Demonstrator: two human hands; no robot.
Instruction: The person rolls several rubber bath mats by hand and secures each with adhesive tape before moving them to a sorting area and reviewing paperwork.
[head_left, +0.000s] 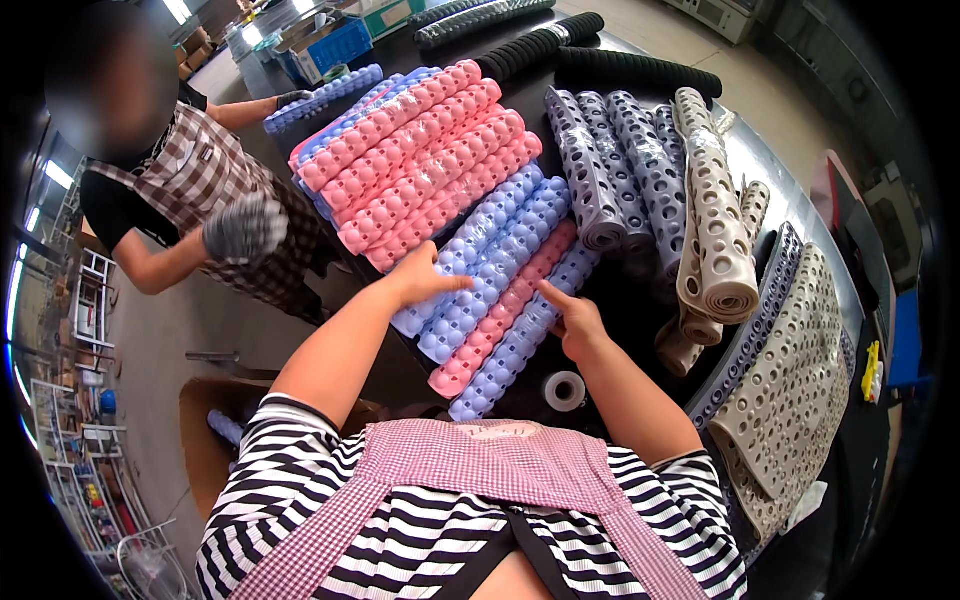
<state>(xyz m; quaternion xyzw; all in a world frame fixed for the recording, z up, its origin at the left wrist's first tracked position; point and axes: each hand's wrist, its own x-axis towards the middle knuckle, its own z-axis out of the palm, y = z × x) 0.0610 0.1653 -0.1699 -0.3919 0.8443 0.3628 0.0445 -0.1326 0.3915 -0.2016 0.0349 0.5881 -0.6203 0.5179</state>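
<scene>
In front of me several rolled bubble-textured plastic mats lie side by side. My left hand (420,279) grips the outer side of a blue rolled mat (478,232), its thumb laid across the top. Beside that lie another blue roll (500,262) and a pink roll (505,313). At the other side my right hand (577,322) holds the rightmost blue roll (520,343), thumb on top, the other fingers mostly hidden. A stack of pink rolls (430,150), with blue ones beneath, lies just beyond my left hand.
Grey rolled mats (640,150) and beige ones (715,215) with holes lie to the right. A flat beige mat (785,380) drapes there. A tape roll (565,391) sits near me. A co-worker with a gloved hand (244,228) stands left. Black rolls (640,72) lie at the back.
</scene>
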